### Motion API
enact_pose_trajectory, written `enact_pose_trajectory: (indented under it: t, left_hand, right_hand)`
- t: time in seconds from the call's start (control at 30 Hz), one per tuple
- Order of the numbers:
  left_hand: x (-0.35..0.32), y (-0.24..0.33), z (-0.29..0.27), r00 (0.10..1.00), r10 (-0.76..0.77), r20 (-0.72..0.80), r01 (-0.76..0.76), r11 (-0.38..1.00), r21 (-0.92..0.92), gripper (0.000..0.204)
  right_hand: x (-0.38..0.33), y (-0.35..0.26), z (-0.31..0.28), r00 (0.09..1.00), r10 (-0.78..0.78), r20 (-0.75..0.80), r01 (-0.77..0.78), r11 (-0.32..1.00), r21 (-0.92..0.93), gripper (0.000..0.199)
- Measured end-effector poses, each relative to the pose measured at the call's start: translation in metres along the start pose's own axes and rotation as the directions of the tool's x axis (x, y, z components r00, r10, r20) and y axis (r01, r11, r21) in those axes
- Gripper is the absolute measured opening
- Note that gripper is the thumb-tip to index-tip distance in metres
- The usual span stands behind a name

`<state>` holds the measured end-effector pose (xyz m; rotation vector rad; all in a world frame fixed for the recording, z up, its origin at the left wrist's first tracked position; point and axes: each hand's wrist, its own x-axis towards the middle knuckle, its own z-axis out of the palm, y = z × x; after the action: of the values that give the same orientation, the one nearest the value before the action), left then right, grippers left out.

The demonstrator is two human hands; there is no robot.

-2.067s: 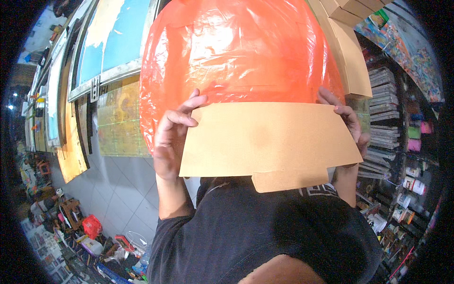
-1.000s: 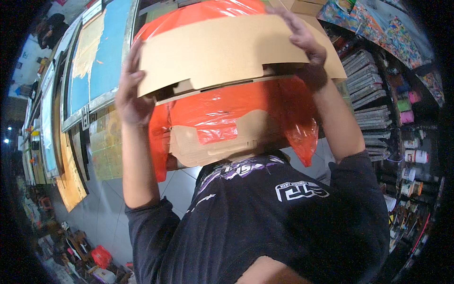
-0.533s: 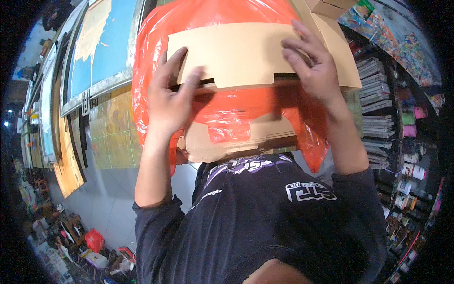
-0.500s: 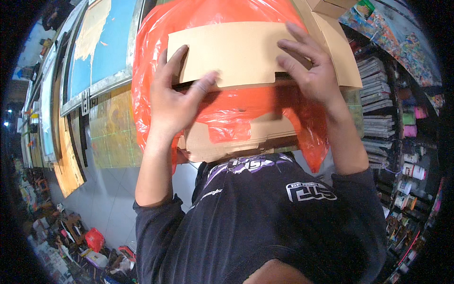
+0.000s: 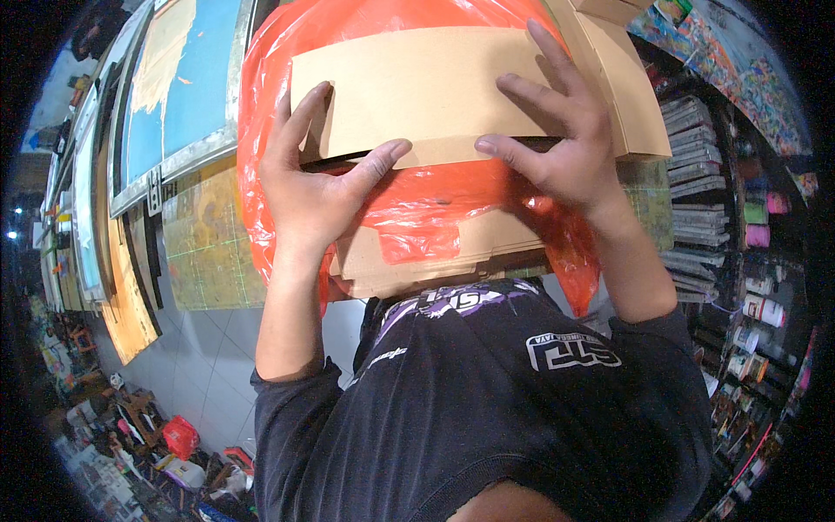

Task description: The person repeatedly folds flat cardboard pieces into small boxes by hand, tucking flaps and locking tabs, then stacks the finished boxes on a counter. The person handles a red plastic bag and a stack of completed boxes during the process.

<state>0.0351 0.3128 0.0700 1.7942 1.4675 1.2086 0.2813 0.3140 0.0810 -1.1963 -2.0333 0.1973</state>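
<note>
A shallow brown cardboard box [image 5: 417,87] lies on a crumpled red plastic bag [image 5: 435,187]. Its lid's near edge has a middle flap, with dark gaps on either side. My left hand [image 5: 317,178] grips the box's left end, fingers over the side and thumb along the near edge. Over the right end, my right hand [image 5: 565,143] holds the box, its thumb at the near edge and its fingers spread across the top. Nearer to me, a stack of flat cardboard pieces [image 5: 496,244] lies partly under the bag.
More folded cardboard [image 5: 622,78] stands right of the bag. A blue framed screen [image 5: 178,87] leans at the left beside a stained green cutting mat [image 5: 209,235]. Stacked grey slats [image 5: 696,165] and shelved jars [image 5: 761,311] line the right. Assorted clutter [image 5: 174,435] covers the lower-left floor.
My right hand has shifted, and its thumb has come down to the box's near edge. The box sits slightly further left and its lid's near edge is lower. My left hand keeps its hold.
</note>
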Motion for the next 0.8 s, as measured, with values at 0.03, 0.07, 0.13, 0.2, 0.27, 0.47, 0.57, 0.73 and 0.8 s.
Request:
enact_pose_trajectory:
  t: [0.03, 0.07, 0.13, 0.2, 0.27, 0.47, 0.57, 0.73, 0.8]
  left_hand:
    - [0.000, 0.002, 0.000, 1.000, 0.025, 0.011, -0.025, 1.000, 0.015, 0.085]
    - [-0.001, 0.003, 0.000, 0.999, 0.050, 0.022, -0.050, 0.998, 0.029, 0.085]
    - [-0.002, 0.003, -0.001, 0.992, 0.122, 0.030, -0.125, 0.987, 0.104, 0.084]
    - [-0.003, 0.003, -0.001, 0.986, 0.166, 0.030, -0.169, 0.974, 0.153, 0.084]
    - [-0.002, 0.004, 0.000, 0.983, 0.183, 0.017, -0.183, 0.967, 0.177, 0.083]
    - [-0.003, 0.009, 0.003, 0.979, 0.200, -0.024, -0.194, 0.969, 0.154, 0.076]
    - [-0.003, 0.008, 0.002, 0.977, 0.211, -0.033, -0.201, 0.963, 0.182, 0.072]
    - [-0.004, 0.010, 0.003, 0.989, 0.143, -0.041, -0.135, 0.978, 0.156, 0.070]
    - [-0.005, 0.011, 0.004, 0.991, 0.128, -0.041, -0.121, 0.982, 0.142, 0.070]
  right_hand:
    - [0.000, 0.001, 0.000, 0.998, -0.054, -0.017, 0.054, 0.999, -0.002, 0.061]
    - [-0.001, 0.003, 0.001, 0.993, -0.109, -0.034, 0.109, 0.994, -0.004, 0.061]
    - [-0.001, 0.006, 0.001, 0.987, -0.154, -0.048, 0.154, 0.988, -0.015, 0.061]
    - [-0.003, 0.009, 0.001, 0.990, -0.133, -0.045, 0.132, 0.991, -0.028, 0.061]
    - [-0.003, 0.011, 0.004, 0.991, -0.121, -0.057, 0.117, 0.991, -0.071, 0.060]
    - [-0.004, 0.011, 0.007, 0.992, -0.088, -0.085, 0.082, 0.994, -0.075, 0.058]
    - [-0.003, 0.009, 0.007, 0.993, -0.079, -0.088, 0.072, 0.994, -0.079, 0.056]
    - [-0.003, 0.005, 0.006, 0.995, 0.001, -0.100, -0.005, 0.999, -0.036, 0.051]
    - [-0.003, 0.007, 0.005, 0.995, -0.001, -0.096, -0.001, 1.000, -0.019, 0.049]
